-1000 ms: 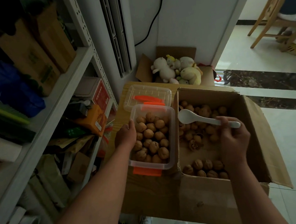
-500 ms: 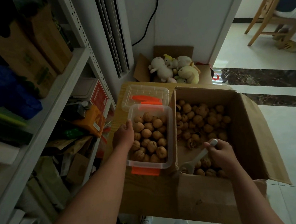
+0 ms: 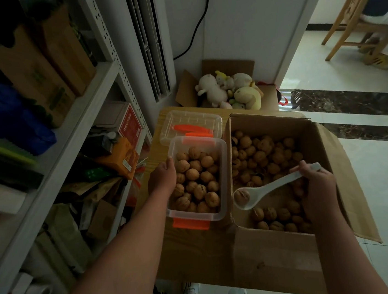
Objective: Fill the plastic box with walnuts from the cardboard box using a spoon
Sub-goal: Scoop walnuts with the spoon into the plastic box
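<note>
My right hand grips the spoon, one walnut in its bowl, over the cardboard box; my left hand clasps the plastic box by its left rim.

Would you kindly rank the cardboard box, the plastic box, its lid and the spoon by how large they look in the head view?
1. cardboard box
2. plastic box
3. lid, though it is farther off and partly hidden by the plastic box, so the two may match
4. spoon
</note>
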A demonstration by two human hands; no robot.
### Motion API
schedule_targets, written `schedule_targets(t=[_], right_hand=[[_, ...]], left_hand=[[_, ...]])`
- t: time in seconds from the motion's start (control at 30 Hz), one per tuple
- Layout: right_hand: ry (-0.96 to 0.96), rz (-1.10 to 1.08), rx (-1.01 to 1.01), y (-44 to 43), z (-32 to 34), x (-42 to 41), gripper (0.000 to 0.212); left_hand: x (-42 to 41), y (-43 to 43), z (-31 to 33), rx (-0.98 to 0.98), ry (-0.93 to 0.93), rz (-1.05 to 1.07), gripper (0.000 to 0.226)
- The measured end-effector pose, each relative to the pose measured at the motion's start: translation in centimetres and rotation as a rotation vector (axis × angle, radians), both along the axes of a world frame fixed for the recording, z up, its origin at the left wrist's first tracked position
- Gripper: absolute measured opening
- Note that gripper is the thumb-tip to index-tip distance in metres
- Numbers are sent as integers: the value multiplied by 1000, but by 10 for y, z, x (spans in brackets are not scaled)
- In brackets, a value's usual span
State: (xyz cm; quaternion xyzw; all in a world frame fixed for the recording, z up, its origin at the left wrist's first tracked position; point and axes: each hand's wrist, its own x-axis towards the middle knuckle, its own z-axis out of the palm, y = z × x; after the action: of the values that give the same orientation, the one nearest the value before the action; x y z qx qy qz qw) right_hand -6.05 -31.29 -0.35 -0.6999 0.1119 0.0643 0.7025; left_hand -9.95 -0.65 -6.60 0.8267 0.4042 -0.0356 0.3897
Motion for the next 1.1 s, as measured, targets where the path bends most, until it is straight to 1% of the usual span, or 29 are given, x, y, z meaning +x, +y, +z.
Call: schedule_targets(t=[0.1, 0.17, 0.27, 0.37, 0.4, 0.5, 0.63, 0.7, 0.77, 0.83, 0.9, 1.0, 1.1], right_hand=[[-123, -23, -24, 13, 17, 0, 25], [-165, 6, 42, 25, 23, -3, 24], [-260, 168, 54, 49, 26, -9, 16], [-400, 394, -17, 71, 20, -16, 13], [-432, 433, -51, 75, 17, -19, 14], [-510, 407, -115, 77, 10, -19, 19], [-611, 232, -153, 59, 11, -10, 20], [-593, 125, -208, 43, 10, -4, 15], [-544, 57, -314, 27, 6, 1, 9], [-450, 75, -442, 14, -2, 3, 9], [-320, 123, -521, 6, -15, 1, 12], [-150, 182, -519, 5, -32, -7, 12], [-87, 189, -538, 3, -39, -7, 9]], left_hand=[[1, 1, -1, 2, 0, -2, 60], [1, 1, -1, 1, 0, -1, 60], [1, 2, -3, 2, -2, 3, 60], [1, 3, -4, -2, 1, -1, 61], [1, 3, -4, -5, 2, -1, 61], [2, 2, -3, -14, 8, 5, 62], [1, 2, -4, -17, 5, 9, 61], [1, 3, -4, -20, -1, 5, 61], [1, 3, -4, -17, -3, 0, 62], [1, 3, -5, -6, 0, -3, 62], [1, 3, -5, 1, 3, -6, 63], [1, 2, -4, 16, 12, -11, 63], [1, 2, -3, 18, 19, -7, 63]])
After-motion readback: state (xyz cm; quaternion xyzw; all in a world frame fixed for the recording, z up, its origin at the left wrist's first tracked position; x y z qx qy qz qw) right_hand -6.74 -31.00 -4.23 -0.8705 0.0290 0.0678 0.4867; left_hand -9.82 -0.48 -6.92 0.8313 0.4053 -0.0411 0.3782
